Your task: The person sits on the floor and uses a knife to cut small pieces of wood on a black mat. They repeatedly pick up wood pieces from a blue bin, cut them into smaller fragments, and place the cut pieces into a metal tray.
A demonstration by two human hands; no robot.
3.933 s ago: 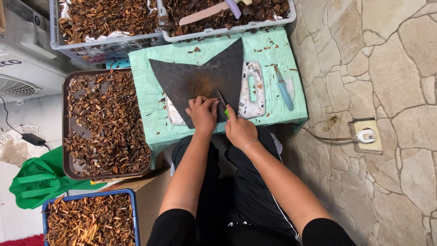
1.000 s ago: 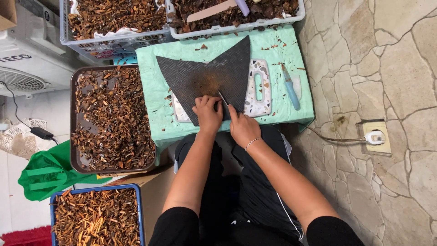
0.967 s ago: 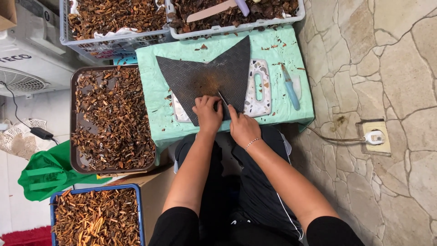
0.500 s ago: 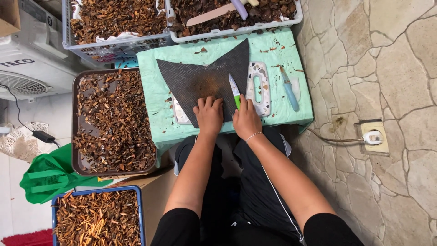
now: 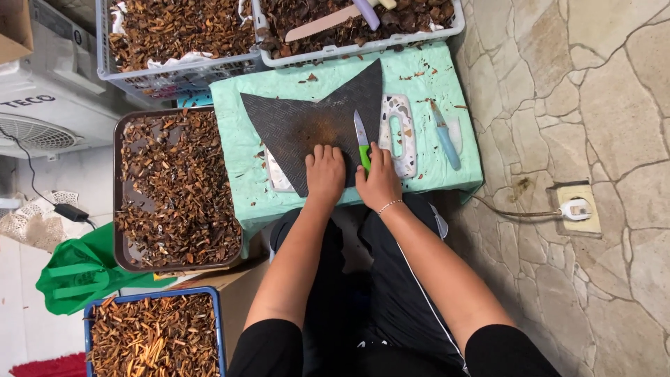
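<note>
Head cam, right hand [image 5: 380, 183] w/ knife [image 5: 361, 137] now upright (was angled), left hand [image 5: 325, 172] unchanged

Black short sleeves — thin wrist bracelet [image 5: 389, 207]

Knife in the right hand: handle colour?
Bright green, with a plain steel blade. The knife handle shows under the right hand in the head view.
</note>
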